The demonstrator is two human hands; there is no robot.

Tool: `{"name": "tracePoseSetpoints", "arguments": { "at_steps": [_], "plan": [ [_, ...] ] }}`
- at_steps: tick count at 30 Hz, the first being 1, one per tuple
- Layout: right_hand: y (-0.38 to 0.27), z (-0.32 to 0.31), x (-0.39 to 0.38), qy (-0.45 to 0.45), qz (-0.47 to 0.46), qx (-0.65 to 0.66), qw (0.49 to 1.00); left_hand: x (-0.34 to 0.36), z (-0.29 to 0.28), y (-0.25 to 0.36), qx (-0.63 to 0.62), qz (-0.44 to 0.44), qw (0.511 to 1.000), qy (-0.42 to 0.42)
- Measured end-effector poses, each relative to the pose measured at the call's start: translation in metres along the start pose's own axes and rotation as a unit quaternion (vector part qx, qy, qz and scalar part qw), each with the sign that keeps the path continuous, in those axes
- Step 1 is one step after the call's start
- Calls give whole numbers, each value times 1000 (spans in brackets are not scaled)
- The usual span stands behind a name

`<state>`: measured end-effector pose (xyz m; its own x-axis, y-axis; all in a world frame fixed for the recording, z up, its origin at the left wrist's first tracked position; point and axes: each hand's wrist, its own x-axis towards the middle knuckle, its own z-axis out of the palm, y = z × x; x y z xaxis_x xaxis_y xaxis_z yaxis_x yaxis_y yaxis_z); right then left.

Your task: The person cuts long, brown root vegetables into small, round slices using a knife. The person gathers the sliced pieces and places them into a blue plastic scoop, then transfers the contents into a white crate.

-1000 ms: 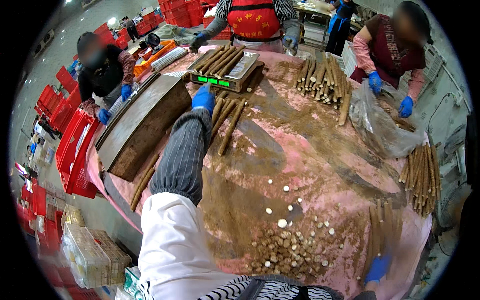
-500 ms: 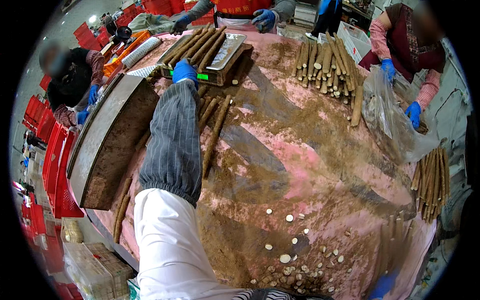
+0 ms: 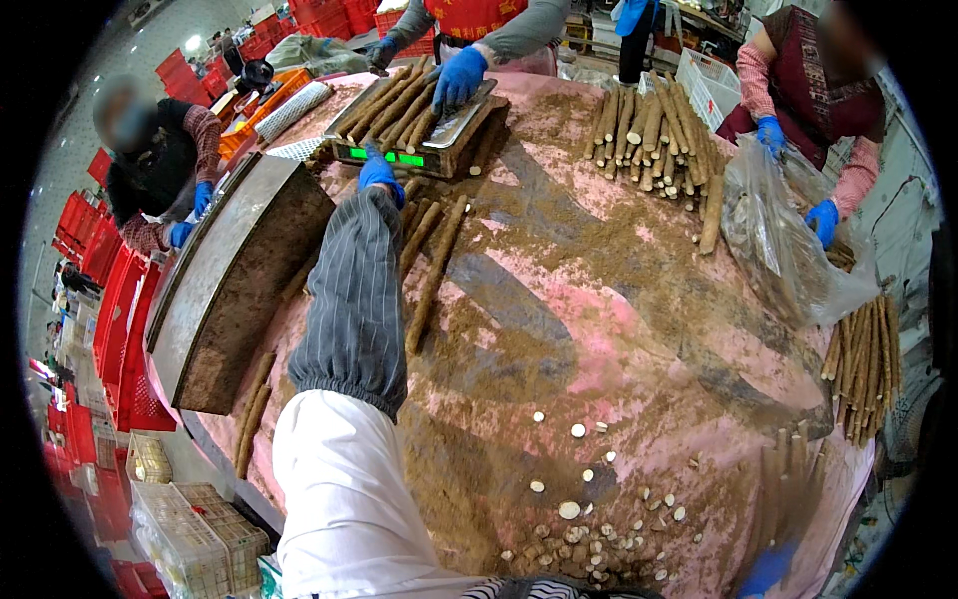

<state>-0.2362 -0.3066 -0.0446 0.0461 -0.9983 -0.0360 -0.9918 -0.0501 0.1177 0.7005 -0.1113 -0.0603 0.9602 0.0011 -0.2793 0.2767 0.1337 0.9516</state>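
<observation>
My left hand [image 3: 382, 183], blue-gloved, is at the front of a scale [image 3: 421, 159] with green displays. One finger reaches toward its front and the others look bent; what they hold, if anything, is hidden. Brown root sticks [image 3: 384, 105] lie on the scale's metal pan, and more [image 3: 437, 270] lie beside my forearm. A co-worker's blue-gloved hand [image 3: 459, 80] rests on the right of the sticks on the pan. My right hand [image 3: 768, 567] is a blue smear at the lower right, below blurred upright sticks [image 3: 783, 464]; its fingers cannot be made out.
A metal trough [image 3: 239, 280] stands at left beside red crates [image 3: 125, 339]. Root piles lie at back right [image 3: 649, 140] and right [image 3: 860, 364]. A co-worker [image 3: 803, 110] handles a plastic bag [image 3: 768, 240]; another [image 3: 150, 160] stands left. Cut slices [image 3: 569, 510] lie on the pink cloth [image 3: 579, 309].
My left hand has dropped from the sticks on the pan to the scale's front. The co-worker's hand has come down from above onto those sticks. My right hand has become more blurred.
</observation>
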Motion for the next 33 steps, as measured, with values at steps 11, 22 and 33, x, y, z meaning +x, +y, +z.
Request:
{"name": "tracePoseSetpoints", "arguments": {
  "at_steps": [11, 22, 33],
  "plan": [
    [11, 37, 11, -4, 25, -121, 992, -250, -62, -45, 377, 152, 802, -438],
    [12, -22, -20, 12, -57, 355, 933, -487, -173, -102, 370, 35, 813, -449],
    [85, 4, -18, 49, -75, 306, 948, -528, -136, -130, 379, 343, 814, -276]
  ]
}}
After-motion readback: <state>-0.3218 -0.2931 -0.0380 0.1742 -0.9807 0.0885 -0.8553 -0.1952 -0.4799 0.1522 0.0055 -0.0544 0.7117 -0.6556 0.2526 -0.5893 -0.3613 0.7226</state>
